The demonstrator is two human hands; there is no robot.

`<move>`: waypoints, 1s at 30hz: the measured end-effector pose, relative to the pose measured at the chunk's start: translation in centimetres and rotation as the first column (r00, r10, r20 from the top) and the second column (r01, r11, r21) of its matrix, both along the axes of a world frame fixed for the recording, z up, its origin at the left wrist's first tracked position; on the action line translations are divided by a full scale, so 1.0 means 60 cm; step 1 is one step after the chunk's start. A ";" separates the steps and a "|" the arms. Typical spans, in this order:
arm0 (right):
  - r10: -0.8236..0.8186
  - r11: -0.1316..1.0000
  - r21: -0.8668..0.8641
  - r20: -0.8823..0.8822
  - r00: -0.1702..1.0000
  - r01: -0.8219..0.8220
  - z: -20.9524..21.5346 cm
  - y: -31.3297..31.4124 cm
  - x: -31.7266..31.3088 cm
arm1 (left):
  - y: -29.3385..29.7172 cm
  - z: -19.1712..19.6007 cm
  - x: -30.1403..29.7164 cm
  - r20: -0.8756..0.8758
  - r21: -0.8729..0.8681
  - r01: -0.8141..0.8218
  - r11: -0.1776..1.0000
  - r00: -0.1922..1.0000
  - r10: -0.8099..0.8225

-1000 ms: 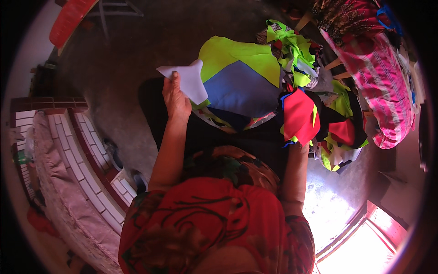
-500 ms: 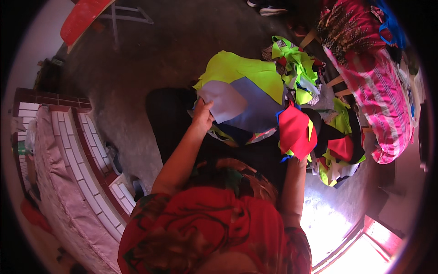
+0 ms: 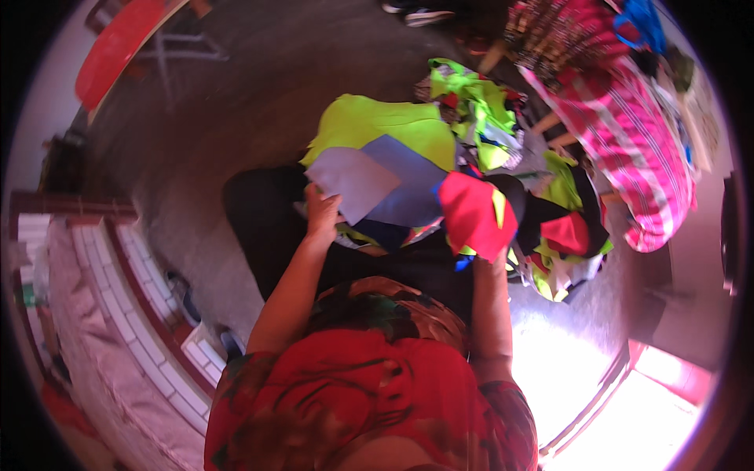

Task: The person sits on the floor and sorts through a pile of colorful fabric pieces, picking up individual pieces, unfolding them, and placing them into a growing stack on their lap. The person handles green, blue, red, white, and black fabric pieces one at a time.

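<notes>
My left hand [image 3: 322, 213] pinches the lower left edge of a light grey cloth piece [image 3: 353, 182]. That piece overlaps a blue-grey cloth piece [image 3: 408, 184], and both lie over a large neon yellow cloth [image 3: 381, 122] across my lap. Dark and patterned cloth edges peek out beneath the blue-grey one. My right hand [image 3: 492, 263] holds a bunch of red cloth pieces [image 3: 475, 216] with bits of yellow and blue showing. The red cloth hides most of that hand's fingers.
Beyond the lap sits a heap of neon and patterned scraps [image 3: 479, 110]. More cloth scraps [image 3: 561, 251] lie to the right, near a seat draped in pink checked fabric [image 3: 628, 149]. A brick-patterned ledge [image 3: 129, 290] runs along the left. A red tabletop [image 3: 118, 51] stands far left.
The whole view has shifted, so most things appear farther left. Both hands keep their hold on the cloth, and the grey piece has changed little.
</notes>
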State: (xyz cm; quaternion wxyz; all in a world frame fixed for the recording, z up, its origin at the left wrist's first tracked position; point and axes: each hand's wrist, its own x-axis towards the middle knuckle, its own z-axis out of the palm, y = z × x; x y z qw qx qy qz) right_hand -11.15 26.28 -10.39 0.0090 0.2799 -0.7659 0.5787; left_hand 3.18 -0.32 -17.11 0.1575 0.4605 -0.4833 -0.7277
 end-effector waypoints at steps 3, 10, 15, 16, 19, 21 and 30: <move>0.201 0.951 -0.286 0.290 0.936 -0.116 -0.019 0.001 -0.006 | -0.007 0.007 0.004 0.123 -0.181 0.104 0.978 0.989 -0.082; 0.153 0.987 0.034 0.150 0.977 -0.160 -0.004 -0.002 -0.006 | 0.064 0.103 -0.021 0.027 -0.893 0.100 0.439 0.985 -0.170; 0.639 0.624 -0.781 0.517 0.569 0.009 -0.059 -0.005 -0.017 | 0.138 0.208 -0.053 -0.136 -0.906 0.135 0.400 0.803 -0.580; 0.652 0.602 -0.798 0.480 0.587 -0.016 -0.049 -0.010 -0.015 | 0.152 0.216 -0.061 -0.130 -0.931 0.112 0.348 0.789 -0.601; 0.711 0.567 -0.820 0.535 0.457 0.080 0.033 -0.024 0.011 | 0.182 0.221 -0.081 -0.010 -0.951 0.186 0.246 0.779 -0.627; 0.651 0.624 -0.778 0.570 0.501 0.072 0.053 -0.032 0.024 | 0.189 0.209 -0.087 0.095 -0.938 0.277 0.206 0.780 -0.619; 0.619 0.726 -0.676 0.560 0.551 -0.127 0.020 -0.026 0.011 | 0.168 0.167 -0.072 -0.104 -0.853 0.274 0.444 0.745 -0.659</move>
